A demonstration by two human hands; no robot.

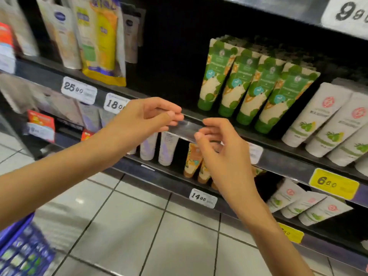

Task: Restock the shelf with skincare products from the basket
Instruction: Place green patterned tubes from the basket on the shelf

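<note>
Fingertips [176, 116] of the left hand [147, 116] are closed in a pinch on the left end of one clear strip [186, 129], and the strip's right end is pinched between the thumb and curled fingers [208, 127] of the right hand [223, 152]. The strip is held level along the front of the shelf rail [282, 164], between the two hands, and no product is held in either hand. On the middle shelf, four green tubes [245, 86] are counted in the front row, cap down and leaning back, with more rows glimpsed behind. Beside them, on the right, at least three white tubes [318, 116] with red seals are lined up. Below, two lilac tubes [159, 148] and two orange tubes [194, 160] are seen under the strip, and three more white ones lie lower right. Three white price tags [78, 89] are read as 25.90, 18.00 and 14.95, and two yellow tags [333, 183] are fixed further right. One blue basket [16, 226] is caught at the bottom left, well apart from both hands, its contents too blurred to count.
</note>
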